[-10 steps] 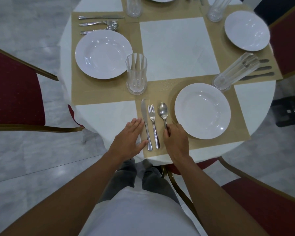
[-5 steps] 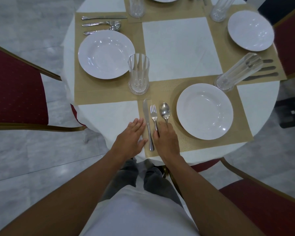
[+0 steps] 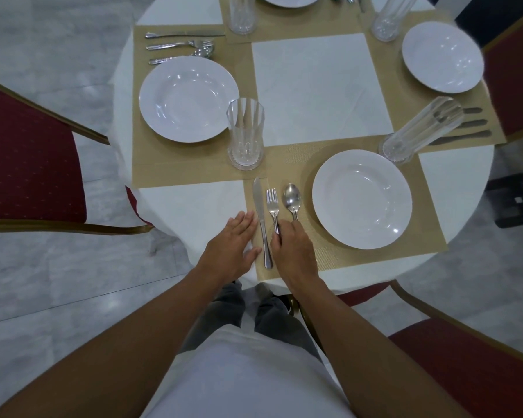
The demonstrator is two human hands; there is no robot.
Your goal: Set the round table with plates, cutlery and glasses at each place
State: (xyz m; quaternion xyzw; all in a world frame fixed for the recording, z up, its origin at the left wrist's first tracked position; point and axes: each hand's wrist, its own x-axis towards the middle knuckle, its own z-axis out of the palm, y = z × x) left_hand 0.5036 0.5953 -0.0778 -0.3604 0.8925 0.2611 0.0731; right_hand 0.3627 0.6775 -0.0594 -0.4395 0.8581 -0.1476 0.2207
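At the near place a knife (image 3: 261, 218), a fork (image 3: 272, 200) and a spoon (image 3: 291, 197) lie side by side on the beige placemat (image 3: 344, 260), left of a white plate (image 3: 361, 199). My left hand (image 3: 228, 251) rests flat on the white tablecloth (image 3: 187, 203), just left of the knife. My right hand (image 3: 293, 251) covers the handles of the fork and spoon, its fingertips curled down onto the fork handle. A ribbed glass (image 3: 245, 134) stands above the cutlery, and another glass (image 3: 417, 131) stands at the plate's upper right.
Other places are laid: a plate (image 3: 187, 99) with cutlery (image 3: 181, 43) at the left, a plate (image 3: 441, 55) at the right, more glasses at the far side. Red chairs stand at the left (image 3: 21, 164) and lower right (image 3: 465, 366).
My right hand has shifted left from the spoon's handle onto the fork's handle. The left hand has stayed beside the knife.
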